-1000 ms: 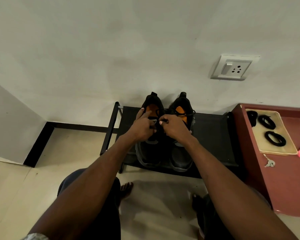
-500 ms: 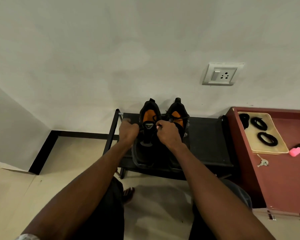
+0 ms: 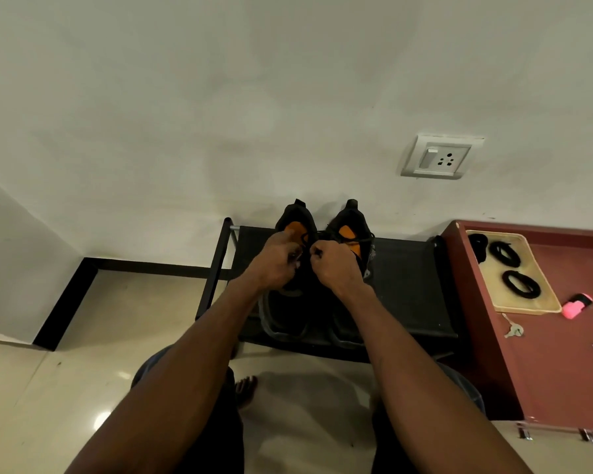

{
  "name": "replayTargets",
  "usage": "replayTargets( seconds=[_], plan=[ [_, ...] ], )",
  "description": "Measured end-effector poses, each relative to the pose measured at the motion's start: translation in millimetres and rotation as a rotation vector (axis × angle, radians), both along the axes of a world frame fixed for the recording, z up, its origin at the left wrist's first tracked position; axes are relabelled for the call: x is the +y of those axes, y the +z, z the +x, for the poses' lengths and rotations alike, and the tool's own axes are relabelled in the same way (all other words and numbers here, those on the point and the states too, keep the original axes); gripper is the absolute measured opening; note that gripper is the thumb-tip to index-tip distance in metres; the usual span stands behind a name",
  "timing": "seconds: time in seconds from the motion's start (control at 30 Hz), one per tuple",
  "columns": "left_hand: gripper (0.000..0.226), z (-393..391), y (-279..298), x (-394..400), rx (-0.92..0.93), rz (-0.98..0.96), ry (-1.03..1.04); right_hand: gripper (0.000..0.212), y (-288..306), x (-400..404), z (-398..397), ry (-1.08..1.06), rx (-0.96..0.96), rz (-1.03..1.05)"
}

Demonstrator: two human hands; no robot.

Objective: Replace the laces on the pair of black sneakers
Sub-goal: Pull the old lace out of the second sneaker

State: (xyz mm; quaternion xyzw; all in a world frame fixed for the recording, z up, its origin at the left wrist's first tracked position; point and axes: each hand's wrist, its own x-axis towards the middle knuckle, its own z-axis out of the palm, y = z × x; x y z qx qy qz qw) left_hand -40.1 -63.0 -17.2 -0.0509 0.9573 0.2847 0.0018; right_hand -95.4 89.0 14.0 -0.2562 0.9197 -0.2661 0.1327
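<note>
Head view, black sneakers [image 3: 290, 313] side by side, toes toward wearer, heels at wall, both hands [image 3: 276, 265] pinching lace [image 3: 305, 249].

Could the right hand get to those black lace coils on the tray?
Probably yes: the right hand is busy gripping a lace on the sneakers, but the coils lie uncovered on the tray at its side.

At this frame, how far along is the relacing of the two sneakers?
Early. Done: nothing visibly. In hand: both hands, left hand and right hand, pinch the lace of the left sneaker. Left: the right sneaker is laced too, and coiled black laces wait in the tray.
</note>
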Motion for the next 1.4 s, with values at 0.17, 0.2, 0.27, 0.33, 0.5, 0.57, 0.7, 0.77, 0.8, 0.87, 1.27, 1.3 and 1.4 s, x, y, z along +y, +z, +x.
replayTargets(
  seconds=[0.17,0.2,0.27,0.33,0.5,0.57,0.7,0.77,0.8,0.87,1.27,1.3,1.4],
  plan=[
    [0.022,4,0,4,-0.032,-0.017,-0.020,0.022,2,-1,3,-0.029,0.000,0.021],
    [0.017,3,7,6,0.022,0.161,0.098,0.021,3,-1,4,-0.043,-0.001,0.025],
    [0.014,4,25,5,0.137,0.609,0.475,0.019,2,0,3,-0.080,-0.009,0.023],
    [0.016,6,37,-5,0.278,0.988,0.872,0.018,1,2,1,-0.118,-0.020,0.018],
    [0.016,19,39,-16,0.220,0.739,1.088,0.024,-5,5,-4,-0.119,-0.072,-0.008],
    [0.039,17,37,-9,0.217,0.470,0.865,0.028,-8,8,-9,-0.094,-0.099,-0.005],
    [0.033,4,36,8,0.022,-0.053,0.221,0.031,-8,15,-18,-0.020,-0.143,0.021],
    [0.038,4,31,14,-0.179,-0.219,0.038,0.031,-6,13,-19,0.022,-0.133,0.030],
    [0.040,1,27,15,-0.250,-0.269,-0.010,0.030,-6,13,-21,0.034,-0.128,0.034],
    [0.036,-3,26,14,-0.295,-0.311,-0.088,0.027,-7,14,-25,0.046,-0.121,0.032],
    [0.008,0,56,-29,0.753,0.788,1.098,0.020,-6,19,-31,0.032,-0.130,0.011],
    [0.011,0,57,-33,0.831,0.817,1.150,0.021,-6,19,-31,0.025,-0.134,0.008],
    [0.027,2,59,-35,0.878,0.584,1.221,0.020,-6,20,-30,0.016,-0.144,0.002]
  ],
)
